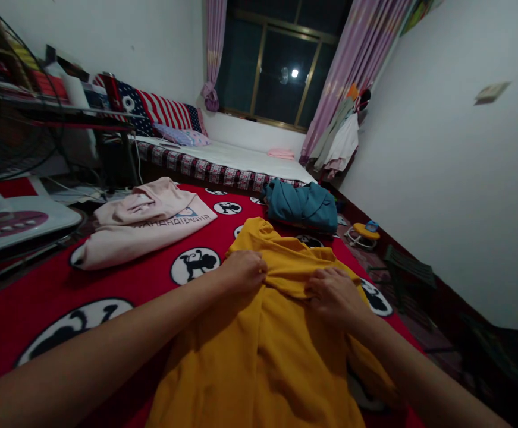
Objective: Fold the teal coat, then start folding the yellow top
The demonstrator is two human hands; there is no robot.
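Observation:
A mustard-yellow long garment, seemingly a coat (259, 356), lies spread on a red blanket (151, 285) with black-and-white round prints. My left hand (245, 270) is closed on the cloth near its upper left part. On the upper right part, my right hand (332, 291) grips the fabric with bent fingers. Creases run across the cloth between both hands. One yellow sleeve hangs out at the lower right, under my right forearm. Beyond the coat sits a folded teal garment (303, 205). To the left lies a folded pale pink sweatshirt (147, 223) with printed lettering.
A fan (13, 107) and a cluttered table (93, 119) stand on the left. A daybed (236, 157) with a flag-patterned cushion lies below the window. Along the right wall are a small yellow-topped stool (366, 232), a dark folding seat (408, 267) and hanging clothes (343, 139).

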